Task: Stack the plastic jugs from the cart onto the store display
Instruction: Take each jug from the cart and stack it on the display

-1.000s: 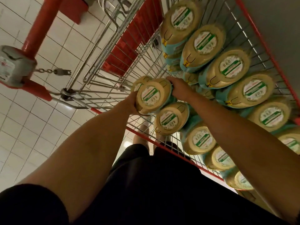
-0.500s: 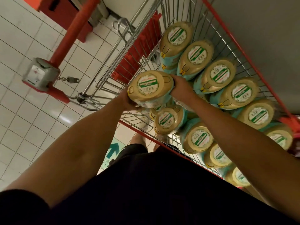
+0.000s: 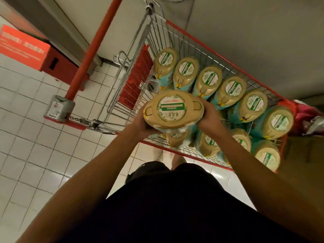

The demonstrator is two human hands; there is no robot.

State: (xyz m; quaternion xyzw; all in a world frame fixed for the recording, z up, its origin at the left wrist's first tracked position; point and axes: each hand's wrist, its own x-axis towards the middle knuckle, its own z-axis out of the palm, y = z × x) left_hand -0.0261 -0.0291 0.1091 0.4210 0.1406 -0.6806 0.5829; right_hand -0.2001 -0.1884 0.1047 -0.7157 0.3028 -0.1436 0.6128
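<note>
Held jug (image 3: 173, 109) is up out of the cart (image 3: 133, 55), at about rim height over the handle end of the basket, tan cap end with round green-and-white label facing the camera. Two-hand grip: left hand (image 3: 143, 125) cups the lower-left side, right hand (image 3: 208, 118) wraps the right side, jug squeezed between them. Fingers of both hands curl round to the underside, fingertips hidden behind the jug body. Rest of the stock is in the wire basket: far row (image 3: 231, 90) of six jugs leaning along the far wall, caps toward the camera, teal wrap showing on the bodies, neighbours touching. Near row (image 3: 208, 142) sits along the wall closest to the person, partly covered by the held jug and the right forearm; count unclear, at least four caps visible. Red child-seat flap (image 3: 136, 76) stands at the handle end of the basket, left of the jugs. Red handle bar (image 3: 94, 48) runs diagonally up the left side, grey coin lock (image 3: 60, 106) on its lower end, short chain (image 3: 77, 119) from the lock toward the cart frame. White tiled floor (image 3: 35, 146) under everything, red box (image 3: 22, 48) on it top left. Person's dark clothing (image 3: 166, 207) fills the bottom of the view, feet blurred just below the basket's near rim.
</note>
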